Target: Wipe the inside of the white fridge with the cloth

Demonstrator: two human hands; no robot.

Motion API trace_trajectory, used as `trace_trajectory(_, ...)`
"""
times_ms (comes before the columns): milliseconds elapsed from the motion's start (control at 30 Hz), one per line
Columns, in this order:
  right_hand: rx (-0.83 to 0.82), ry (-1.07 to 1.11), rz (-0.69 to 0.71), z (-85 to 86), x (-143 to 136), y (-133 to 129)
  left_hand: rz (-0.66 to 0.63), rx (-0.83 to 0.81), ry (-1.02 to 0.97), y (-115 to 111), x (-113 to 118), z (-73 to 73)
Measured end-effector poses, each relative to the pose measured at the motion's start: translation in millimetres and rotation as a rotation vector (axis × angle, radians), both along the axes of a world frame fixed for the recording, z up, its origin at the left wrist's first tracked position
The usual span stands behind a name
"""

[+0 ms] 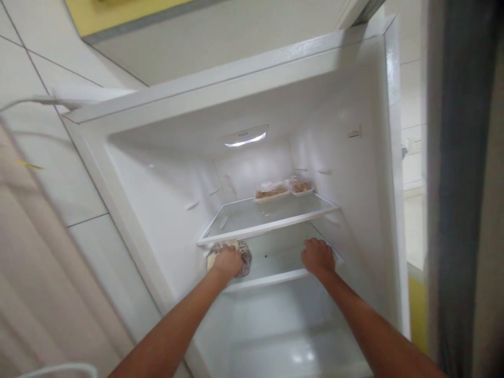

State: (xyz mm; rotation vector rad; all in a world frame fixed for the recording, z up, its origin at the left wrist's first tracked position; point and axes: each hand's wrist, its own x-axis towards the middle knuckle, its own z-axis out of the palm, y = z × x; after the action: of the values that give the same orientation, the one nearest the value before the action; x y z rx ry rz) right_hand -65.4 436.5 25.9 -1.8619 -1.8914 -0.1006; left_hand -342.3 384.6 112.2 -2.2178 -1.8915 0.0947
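Right now, in the head view, my left hand [228, 262] is at the centre of the frame, a little left and low, its fingers closed over a bag [247, 258] with mottled dark and pale contents. The bag sits at the left end of the lower shelf [271, 279] inside the open refrigerator [149, 184]. My right hand [318, 256], right of centre, is at the right end of that shelf with its fingers curled; the fingertips are hidden, so I cannot tell whether they pinch anything. Above, the upper shelf [268, 227] bears two food containers side by side toward the back, a left container [271, 193] and a right container [302, 188]. A lit lamp [246, 139] is in the ceiling, upper centre of the frame.
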Motion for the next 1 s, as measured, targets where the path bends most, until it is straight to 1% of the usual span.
trace_trajectory(100,-0.004,0.015,0.009,3.2,-0.2,-4.1,-0.026,0.005,0.156,-34.2,2.7,6.1)
trace_trajectory(200,0.001,0.029,0.02,5.4,-0.3,-6.9,-0.019,0.005,0.346,-73.0,1.2,5.3)
trace_trajectory(267,0.004,0.036,0.024,5.7,-0.3,-7.4,-0.016,0.053,0.392,-100.3,-5.5,4.0)
trace_trajectory(333,0.004,0.042,0.026,5.3,-0.6,-7.1,-0.039,0.151,0.421,-124.6,-15.6,3.7)
trace_trajectory(400,0.003,0.044,0.027,4.6,-0.9,-6.4,-0.06,0.209,0.452,-140.7,-25.1,4.2)
trace_trajectory(467,0.001,0.042,0.026,4.1,-1.1,-5.9,-0.065,0.232,0.469,-145.2,-29.8,4.4)
trace_trajectory(500,0.001,0.04,0.024,4.0,-1.2,-5.8,-0.061,0.244,0.47,-142.7,-29.7,4.2)
trace_trajectory(567,0.001,0.034,0.021,4.4,-1.1,-6.1,-0.046,0.26,0.454,-129.7,-24.8,2.9)
trace_trajectory(667,0.005,0.023,0.019,5.4,-0.7,-6.9,0.017,0.248,0.399,-97.0,-11.7,0.9)
trace_trajectory(767,0.016,0.011,0.019,4.9,-0.6,-6.3,0.099,0.296,0.198,-58.2,-1.8,0.6)
trace_trajectory(833,0.019,0.004,0.017,3.0,-0.8,-4.5,0.128,0.346,0.037,-31.3,-0.1,1.0)
trace_trajectory(1000,0.02,-0.014,0.009,-2.5,-0.7,1.6,0.159,0.411,-0.261,34.8,-8.9,2.4)
